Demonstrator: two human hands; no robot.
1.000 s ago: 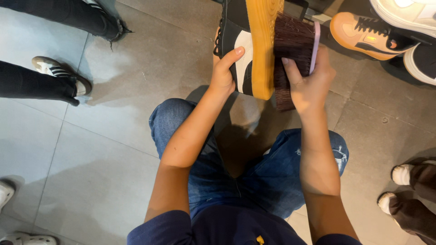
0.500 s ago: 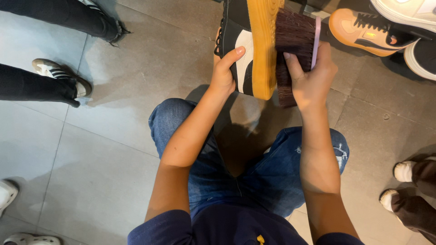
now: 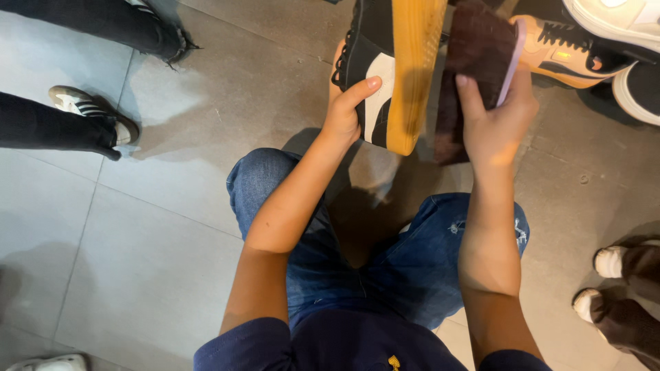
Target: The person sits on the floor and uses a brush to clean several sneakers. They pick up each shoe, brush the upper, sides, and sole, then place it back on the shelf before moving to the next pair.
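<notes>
- Grey floor tiles (image 3: 172, 227) with thin joints fill the head view, and the person sits or crouches over them in blue jeans (image 3: 419, 268) and a dark blue shirt (image 3: 357, 347).
- The left hand (image 3: 344, 117) is closed on a black and white shoe (image 3: 371, 75); the thumb lies across the white part of its side, and the other fingers are hidden behind the shoe.
- The shoe is held up in the air above the knees, turned so that its tan sole (image 3: 416, 69) faces the right hand.
- The right hand (image 3: 498, 120) grips a brush (image 3: 481, 51) with dark brown bristles and a pale purple back; the fingers wrap around the back of the brush.
- The bristles are against the sole, or just beside it; I cannot tell if they really touch.
- Near the top right corner an orange sneaker (image 3: 557, 48) lies on the floor, and beside it a white shoe (image 3: 619, 20) and one more shoe (image 3: 639, 93) with a white sole.
- On the left side, the legs of another person in black trousers (image 3: 48, 127) end in a white sneaker (image 3: 89, 106) with dark stripes.
- At the right edge, two feet in white shoes (image 3: 608, 264) and brown trousers stand on the tiles, well apart from the hands.
</notes>
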